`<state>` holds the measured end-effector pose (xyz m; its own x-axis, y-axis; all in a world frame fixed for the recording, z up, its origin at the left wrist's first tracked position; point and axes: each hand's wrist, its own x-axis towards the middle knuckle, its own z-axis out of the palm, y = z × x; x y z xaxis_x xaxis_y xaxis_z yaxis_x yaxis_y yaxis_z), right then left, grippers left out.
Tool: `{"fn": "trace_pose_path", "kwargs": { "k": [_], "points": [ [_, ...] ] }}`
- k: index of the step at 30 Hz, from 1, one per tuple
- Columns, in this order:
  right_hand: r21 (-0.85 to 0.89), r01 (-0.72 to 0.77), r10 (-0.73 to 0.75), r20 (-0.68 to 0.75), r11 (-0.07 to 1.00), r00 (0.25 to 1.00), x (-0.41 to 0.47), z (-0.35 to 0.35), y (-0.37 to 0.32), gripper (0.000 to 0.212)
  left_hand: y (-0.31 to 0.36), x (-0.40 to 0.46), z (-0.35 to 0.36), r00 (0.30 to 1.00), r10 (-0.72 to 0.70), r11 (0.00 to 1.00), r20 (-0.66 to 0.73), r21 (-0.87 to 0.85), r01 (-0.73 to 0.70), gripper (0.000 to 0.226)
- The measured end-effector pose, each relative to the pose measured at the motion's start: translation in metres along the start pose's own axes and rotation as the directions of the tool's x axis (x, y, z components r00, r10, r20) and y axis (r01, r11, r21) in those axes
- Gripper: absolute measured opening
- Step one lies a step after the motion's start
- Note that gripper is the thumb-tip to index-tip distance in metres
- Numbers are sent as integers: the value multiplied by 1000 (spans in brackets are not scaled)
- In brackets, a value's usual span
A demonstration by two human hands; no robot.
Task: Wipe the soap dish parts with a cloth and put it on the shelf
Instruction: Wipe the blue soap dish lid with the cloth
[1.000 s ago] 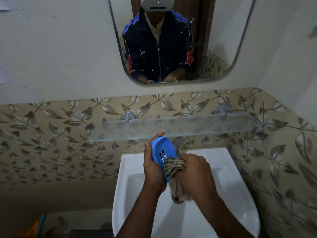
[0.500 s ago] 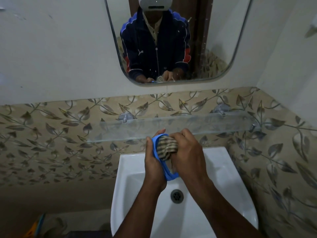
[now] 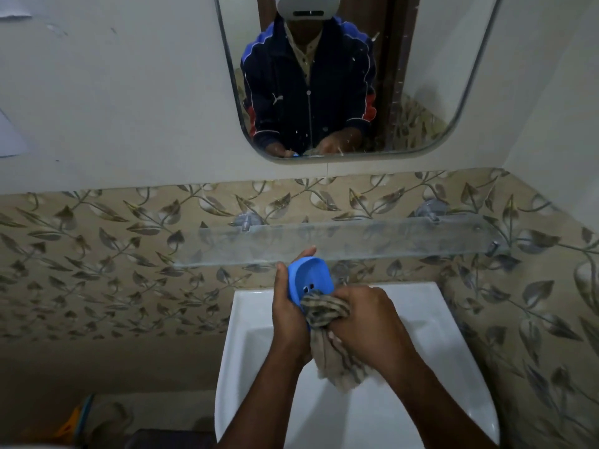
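Observation:
A blue oval soap dish part (image 3: 310, 276) with small drain holes is held upright over the sink, its hollow side facing me. My left hand (image 3: 289, 314) grips it from the left and behind. My right hand (image 3: 366, 319) is closed on a bunched striped beige cloth (image 3: 325, 311), pressed against the dish's lower end; the loose tail of the cloth hangs down below my hands. The glass shelf (image 3: 372, 239) runs along the wall just above and behind the dish, with nothing on it.
A white sink (image 3: 431, 322) lies under my hands. Leaf-patterned tiles cover the wall, with a corner at the right. A mirror (image 3: 421, 76) hangs above and reflects a person. An orange and blue object (image 3: 76, 422) lies on the floor at the lower left.
My right hand has slid the cloth down from the upper part of the dish to its lower end, uncovering the hollow and the drain holes. My left hand keeps its hold.

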<state>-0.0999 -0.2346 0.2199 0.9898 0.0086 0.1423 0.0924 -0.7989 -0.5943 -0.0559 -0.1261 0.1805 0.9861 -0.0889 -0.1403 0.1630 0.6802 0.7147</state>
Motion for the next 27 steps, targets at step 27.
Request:
{"fn": "trace_pose_path", "kwargs": {
  "k": [27],
  "points": [
    [369, 357, -273, -261, 858, 926, 1, 2, 14, 35, 14, 3, 10, 996, -75, 986, 58, 151, 65, 60]
  ]
}}
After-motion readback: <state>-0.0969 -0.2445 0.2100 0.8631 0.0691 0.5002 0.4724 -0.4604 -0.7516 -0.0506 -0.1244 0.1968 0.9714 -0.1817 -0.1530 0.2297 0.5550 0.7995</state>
